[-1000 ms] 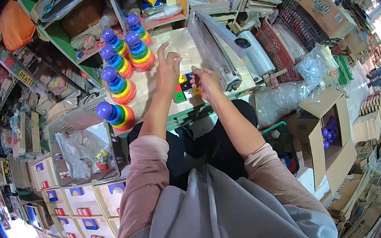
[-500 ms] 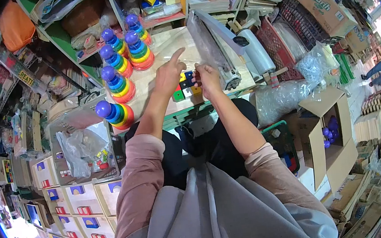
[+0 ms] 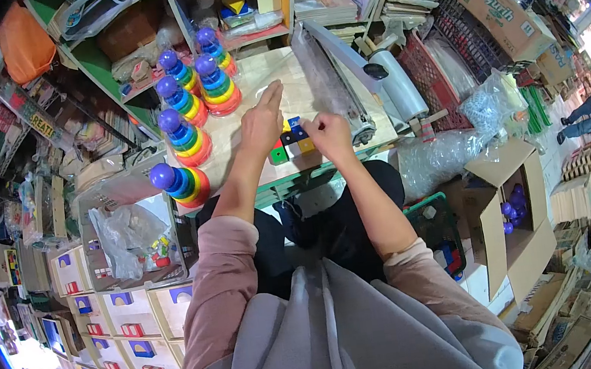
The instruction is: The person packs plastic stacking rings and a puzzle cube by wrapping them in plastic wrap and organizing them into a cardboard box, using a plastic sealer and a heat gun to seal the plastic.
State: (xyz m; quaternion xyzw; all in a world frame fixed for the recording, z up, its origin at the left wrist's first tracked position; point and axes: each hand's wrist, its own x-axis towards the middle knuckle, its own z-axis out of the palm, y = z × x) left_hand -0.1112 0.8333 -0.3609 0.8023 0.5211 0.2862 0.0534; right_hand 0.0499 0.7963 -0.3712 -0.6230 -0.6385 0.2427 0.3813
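Observation:
My left hand point(image 3: 263, 123) lies over the wooden tabletop point(image 3: 248, 162), palm down, its fingers stretched forward and side by side. It is just left of a group of small coloured blocks point(image 3: 292, 139) in green, yellow, blue, black and white. My right hand point(image 3: 328, 135) is at the right side of these blocks with its fingers curled together; its fingertips touch or nearly touch them, and anything between them is too small to make out. Several rainbow ring stackers point(image 3: 186, 137) with purple balls on top stand to the left of my left hand.
A long-armed sealer or cutter point(image 3: 342, 79) lies at the table's right, beside a plastic roll point(image 3: 399, 83). A grey crate point(image 3: 137, 278) stands at lower left. An open carton point(image 3: 493, 234) with purple balls is at right. A person point(image 3: 588, 115) is at far right.
My left hand's fingers have come together and point forward. My right hand has moved slightly right, with its fingers more curled. The person at far right has shifted.

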